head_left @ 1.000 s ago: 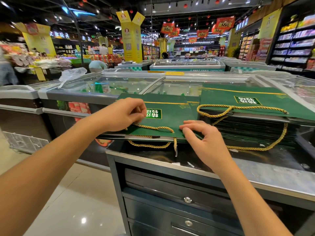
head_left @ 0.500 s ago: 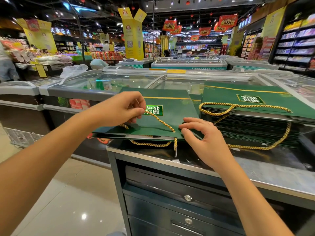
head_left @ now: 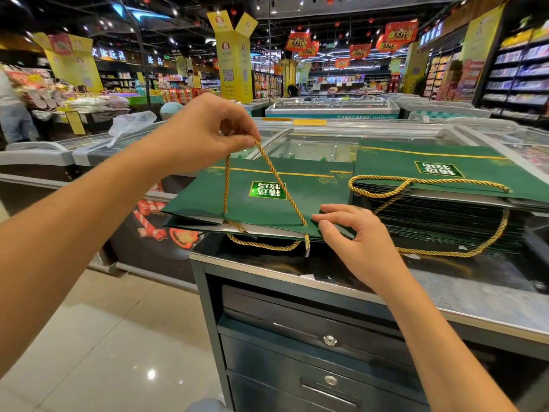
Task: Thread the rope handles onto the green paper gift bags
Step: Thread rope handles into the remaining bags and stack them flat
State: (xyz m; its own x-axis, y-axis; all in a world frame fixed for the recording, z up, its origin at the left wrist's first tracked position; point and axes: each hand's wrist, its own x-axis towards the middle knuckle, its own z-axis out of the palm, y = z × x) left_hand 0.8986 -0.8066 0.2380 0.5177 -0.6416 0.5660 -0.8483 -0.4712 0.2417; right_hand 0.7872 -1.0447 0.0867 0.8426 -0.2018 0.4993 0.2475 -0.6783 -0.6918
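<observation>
item 1. steel counter [head_left: 445, 292], nearest, with lockable drawers [head_left: 326, 340] below. it bears all the stock listed here.

item 2. right hand [head_left: 356, 236], low at the bag's near right corner. index finger and thumb lie flat on the paper and press it down, other fingers loosely bent, nothing clasped. whether the thumb hooks under the edge cannot be told.

item 3. lower rope handle [head_left: 264, 247], gold cord, sagging in a loop below the bag's near edge, in front of the counter lip.

item 4. green gift bag [head_left: 267, 209], folded flat, printed panel up. it lies on the counter with its left part overhanging the edge.

item 5. upper rope handle [head_left: 277, 176], gold cord, both strands rising from two holes near the bag's near edge to one peak.

item 6. left hand [head_left: 205, 135], raised above the bag, thumb and forefinger pinching the peak of the upper rope handle.

item 7. stack of finished bags [head_left: 445, 215], just right of the work bag, with gold handles draped over it.

item 8. chest freezers [head_left: 326, 144] beyond, then shop aisles.

hazard notes, judged: this looks like the seating pull. no knots are visible, so an unsecured end could draw back through its hole. a hard upward tug may tear the paper at the holes. if the right hand eases off, the pull could lift or drag the overhanging bag off the counter. slack cord may snag the neighbouring handles.
</observation>
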